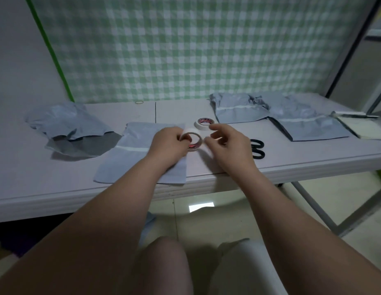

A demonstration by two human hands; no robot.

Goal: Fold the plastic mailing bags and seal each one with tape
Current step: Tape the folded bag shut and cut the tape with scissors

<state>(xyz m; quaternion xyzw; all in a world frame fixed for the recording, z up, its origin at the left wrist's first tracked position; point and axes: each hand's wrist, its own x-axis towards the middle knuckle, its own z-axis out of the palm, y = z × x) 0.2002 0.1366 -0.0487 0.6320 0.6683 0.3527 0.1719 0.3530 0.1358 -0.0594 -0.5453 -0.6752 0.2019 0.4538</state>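
A grey-blue mailing bag [130,154] lies flat at the table's front edge, a white strip across it. Above its right side my left hand [168,143] grips a white tape roll [192,138], tilted on edge, fingers through its core. My right hand [225,143] hovers just right of the roll with thumb and fingers curled near its rim; whether it pinches the tape end I cannot tell. A second tape roll [203,123] lies flat behind the hands.
Black scissors [257,149] lie right of my right hand. A crumpled bag heap [68,126] sits at the left, more bags [276,116] at the back right. A notebook [364,128] is at the far right, a rubber band [139,102] by the checked curtain.
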